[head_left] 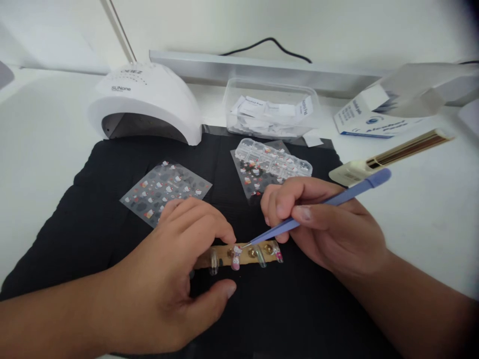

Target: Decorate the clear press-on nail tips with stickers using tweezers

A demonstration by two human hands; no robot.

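Pinched in my right hand (322,219) is a pair of purple tweezers (277,230). The metal tips reach a pink false nail (235,262) that bears a white cat figure; whether they grip anything is too small to tell. This nail sits on a wooden strip (245,256) along with a clear nail (213,263), a greenish clear nail (259,256) and a pink decorated nail (277,252). My left hand (187,264) arches over the strip's left end, thumb and fingers apart, with the index fingertip just above the pink nail. Its other fingertips are partly hidden.
A sticker sheet (168,189) lies on the black mat (108,169). Another sticker sheet (243,182) is under a clear compartment case (277,158). Behind stand a white nail lamp (149,94), a plastic tub (269,129) of alcohol pads and a box (374,119). A gold-handled brush bottle (348,172) stands right.
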